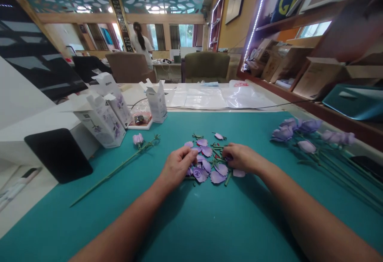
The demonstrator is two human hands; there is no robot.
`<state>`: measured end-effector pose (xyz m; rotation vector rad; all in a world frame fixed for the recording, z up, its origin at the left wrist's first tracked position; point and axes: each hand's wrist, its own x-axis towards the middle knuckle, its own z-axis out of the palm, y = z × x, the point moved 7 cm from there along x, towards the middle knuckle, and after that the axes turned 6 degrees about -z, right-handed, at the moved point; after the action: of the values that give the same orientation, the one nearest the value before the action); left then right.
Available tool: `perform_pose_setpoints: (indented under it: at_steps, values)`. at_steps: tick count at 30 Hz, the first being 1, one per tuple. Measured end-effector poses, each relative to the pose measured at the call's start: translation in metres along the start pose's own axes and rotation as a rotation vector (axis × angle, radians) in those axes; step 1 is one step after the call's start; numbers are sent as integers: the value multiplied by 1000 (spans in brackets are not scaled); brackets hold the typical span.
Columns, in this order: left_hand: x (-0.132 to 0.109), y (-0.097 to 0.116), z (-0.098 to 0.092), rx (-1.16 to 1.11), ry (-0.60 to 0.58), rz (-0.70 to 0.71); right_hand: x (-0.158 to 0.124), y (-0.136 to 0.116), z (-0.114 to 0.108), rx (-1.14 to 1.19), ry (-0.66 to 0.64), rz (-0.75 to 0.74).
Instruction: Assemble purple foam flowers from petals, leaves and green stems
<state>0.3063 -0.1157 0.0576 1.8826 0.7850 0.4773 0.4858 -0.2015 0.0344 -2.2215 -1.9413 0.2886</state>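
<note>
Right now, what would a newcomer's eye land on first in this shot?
The loose purple petals heaped with green stem pieces at the middle of the teal mat stand out first, with the left hand and right hand at either side of the heap. Purple artificial flowers on long stems lie at the mat's right, and white flower-printed boxes stand beyond its far left edge.

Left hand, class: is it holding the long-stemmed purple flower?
No: the left hand is at loose purple petals; the long-stemmed purple flower lies apart.
</note>
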Motion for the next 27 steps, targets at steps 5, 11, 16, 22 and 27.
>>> perform_pose_setpoints:
  at_steps: [5, 11, 16, 22, 27]
  values:
    - [-2, -11, 0, -50, -38, -31, 1, 5, -8, 14, 10, 47]
    - [-1, -14, -1, -175, -46, -83, 1, 1, -10, 564, 143, 94]
    - [-2, -14, 6, -317, -82, -105, 7, -46, -5, 1001, 169, 0]
    - [0, -13, -7, -415, 0, -86, 16, -82, -20, 830, 233, -148]
    - [7, -25, -24, -599, 122, -183, 23, -77, -27, 375, 257, -184]
